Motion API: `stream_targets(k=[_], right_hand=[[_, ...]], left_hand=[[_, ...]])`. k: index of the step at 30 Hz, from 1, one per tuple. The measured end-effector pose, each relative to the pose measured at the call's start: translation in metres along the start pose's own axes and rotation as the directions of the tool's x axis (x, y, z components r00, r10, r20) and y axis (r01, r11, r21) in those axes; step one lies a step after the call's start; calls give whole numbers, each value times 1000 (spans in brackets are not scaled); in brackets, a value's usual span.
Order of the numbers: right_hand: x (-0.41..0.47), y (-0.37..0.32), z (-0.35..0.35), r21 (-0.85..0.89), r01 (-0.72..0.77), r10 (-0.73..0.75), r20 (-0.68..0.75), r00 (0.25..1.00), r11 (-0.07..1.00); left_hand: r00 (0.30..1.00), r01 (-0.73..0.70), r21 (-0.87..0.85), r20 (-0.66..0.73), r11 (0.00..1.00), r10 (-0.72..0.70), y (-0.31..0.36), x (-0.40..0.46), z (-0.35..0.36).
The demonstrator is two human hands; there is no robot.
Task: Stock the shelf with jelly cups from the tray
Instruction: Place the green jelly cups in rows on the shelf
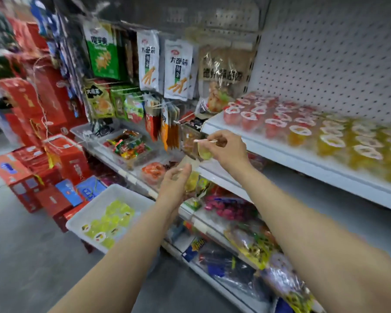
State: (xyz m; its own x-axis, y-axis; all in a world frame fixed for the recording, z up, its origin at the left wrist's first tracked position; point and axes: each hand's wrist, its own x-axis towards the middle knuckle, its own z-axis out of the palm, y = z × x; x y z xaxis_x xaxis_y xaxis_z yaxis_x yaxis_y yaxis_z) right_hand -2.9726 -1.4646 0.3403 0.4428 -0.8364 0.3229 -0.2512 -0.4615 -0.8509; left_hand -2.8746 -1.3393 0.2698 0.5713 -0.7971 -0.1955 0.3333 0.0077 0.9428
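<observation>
Plain grey concrete floor [32,256] down below the hands, pretty dim lighting. White perforated metal back panel [325,64] up right of them, stacked red cardboard gift boxes [43,105] off left.

White shelf [280,152] carries red jelly cups [248,116], then seemingly orange ones [357,143]; blurred.

both forearms were bare from the bottom edge of the picture up to the wrists, with no sleeve, cuff or glove on either. the left hand [175,180] and the right hand [229,149] were bare too, and no ring, watch or band showed on the visible fingers or wrists. the picture was smeared with motion blur, so nails and finer marks could not be made out.
</observation>
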Motion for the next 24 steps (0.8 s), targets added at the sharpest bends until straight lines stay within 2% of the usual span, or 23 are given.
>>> stream_targets(k=[3, 8, 12, 17, 24], right_hand=[[-4, -19, -68, 31, 52, -49, -83, 995, 998], [-28, -32, -193, 1, 125, -123, -205, 971, 992], [-52, -17, -295, -66, 107, -123, -338, 933, 992], [-89, 5, -407, -121, 65, -112, -440, 891, 991], [-128, 35, -506, -174, -46, -67, -591, 804, 984]], left_hand=[[991, -96, -17, 91, 995, 97, 12, -24, 53], [960, -147, -109, 225, 983, 169, 21, -70, 164], [925, -179, -109, 320, 978, 205, 15, -113, 256], [866, -295, -24, 415, 955, 278, 4, -151, 356], [781, -341, 17, 561, 940, 274, -7, -181, 451]])
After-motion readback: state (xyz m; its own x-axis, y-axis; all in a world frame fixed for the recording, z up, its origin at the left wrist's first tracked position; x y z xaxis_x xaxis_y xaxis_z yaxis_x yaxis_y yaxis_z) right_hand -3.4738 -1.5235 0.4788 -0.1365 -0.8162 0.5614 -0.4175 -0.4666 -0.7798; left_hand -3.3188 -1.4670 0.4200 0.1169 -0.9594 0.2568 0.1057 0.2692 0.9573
